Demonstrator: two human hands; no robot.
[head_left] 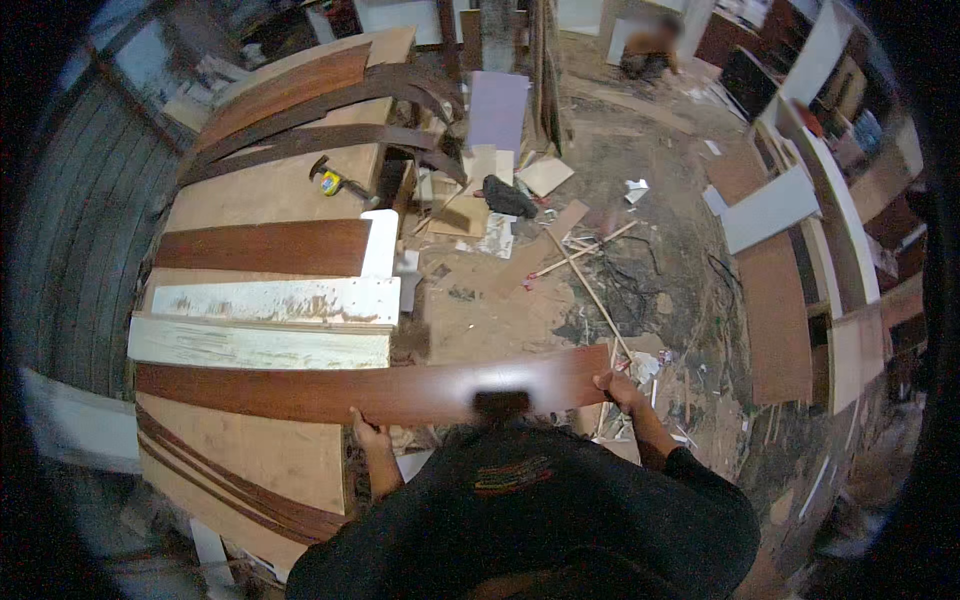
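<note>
A long reddish-brown wooden board (430, 393) lies across in front of me. Its left part rests on the plywood worktable (270, 455), while its right end reaches out past the table over the floor. My left hand (371, 433) grips the near edge around the middle, thumb up on the face. At the right end, my right hand (622, 389) is closed around the board. Just beyond it on the table lie a worn white plank (260, 342) and another white plank (275, 300) with scuffed paint. Farther back is a shorter brown board (265, 247).
A yellow tape measure (329, 182) sits beside a dark tool on the table. Curved dark strips (310, 145) lie at the far end; thin brown strips (235, 470) lie nearby. Sticks (590, 290) and scraps litter the floor. Shelf frames (825, 220) stand right; a person (650, 50) crouches far off.
</note>
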